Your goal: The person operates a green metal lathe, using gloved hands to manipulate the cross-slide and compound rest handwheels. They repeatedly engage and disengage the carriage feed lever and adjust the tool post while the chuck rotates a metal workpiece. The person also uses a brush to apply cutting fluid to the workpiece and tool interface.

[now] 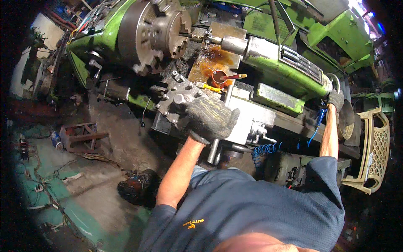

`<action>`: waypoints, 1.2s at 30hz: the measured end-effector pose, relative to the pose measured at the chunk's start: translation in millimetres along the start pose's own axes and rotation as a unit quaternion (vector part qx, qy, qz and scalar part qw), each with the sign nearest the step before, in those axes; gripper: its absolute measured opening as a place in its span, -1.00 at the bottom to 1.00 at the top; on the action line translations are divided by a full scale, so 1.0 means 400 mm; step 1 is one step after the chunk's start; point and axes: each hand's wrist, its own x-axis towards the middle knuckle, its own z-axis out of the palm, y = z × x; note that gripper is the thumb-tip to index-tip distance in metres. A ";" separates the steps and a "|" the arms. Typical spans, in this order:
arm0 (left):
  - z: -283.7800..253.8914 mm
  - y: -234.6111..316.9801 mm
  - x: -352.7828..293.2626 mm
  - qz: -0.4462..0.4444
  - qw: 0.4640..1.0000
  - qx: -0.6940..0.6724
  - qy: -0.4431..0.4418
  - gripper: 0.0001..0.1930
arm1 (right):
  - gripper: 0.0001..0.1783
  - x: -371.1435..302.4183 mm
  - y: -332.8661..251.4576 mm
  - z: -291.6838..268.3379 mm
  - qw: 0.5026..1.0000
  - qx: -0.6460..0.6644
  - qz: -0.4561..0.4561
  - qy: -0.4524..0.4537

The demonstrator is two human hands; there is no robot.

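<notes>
My left hand, in a grey knitted glove, is over the lathe's tool post, with its thumb out to the right. Its other fingers are hidden, so whether they grip anything does not show. A metal bar emerges below that hand. At the far right end of the tailstock, my gloved right hand is closed on the handwheel. Left of the tool post is the big chuck, its jaws slightly blurred. A brush leans in a small cup of dark liquid.
A yellow-handled tool lies by the cup on the oily, chip-strewn bed. A blue coiled hose hangs below the carriage. At right stands a beige plastic chair. Lower left are a rusty metal frame, a can and floor cables.
</notes>
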 end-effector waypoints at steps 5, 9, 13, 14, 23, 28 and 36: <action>-0.007 -0.011 0.002 0.000 0.993 -0.101 -0.054 -0.75 | -0.48 -0.003 -0.001 -0.005 0.997 -0.073 0.013 0.010; -0.003 -0.011 -0.011 0.011 0.984 -0.157 -0.085 -0.85 | -0.48 0.005 0.004 0.007 0.994 -0.102 0.017 0.039; -0.058 -0.015 0.040 -0.024 0.968 -0.192 -0.157 -0.92 | -0.55 -0.013 -0.028 -0.001 0.996 -0.066 0.004 0.063; -0.066 -0.027 0.045 -0.026 0.960 -0.211 -0.180 -0.92 | -0.58 0.012 0.016 0.001 0.993 -0.086 0.008 0.081; -0.069 -0.068 0.023 0.007 0.923 -0.310 -0.226 -0.90 | -0.57 0.049 0.081 0.038 0.981 -0.172 -0.011 0.085; -0.067 -0.086 0.049 0.005 0.923 -0.311 -0.224 -0.89 | -0.63 0.092 0.120 0.079 0.977 -0.162 -0.032 0.137; -0.060 -0.072 0.049 0.007 0.934 -0.259 -0.247 -0.94 | -0.42 0.155 0.192 0.072 0.986 -0.102 -0.036 0.130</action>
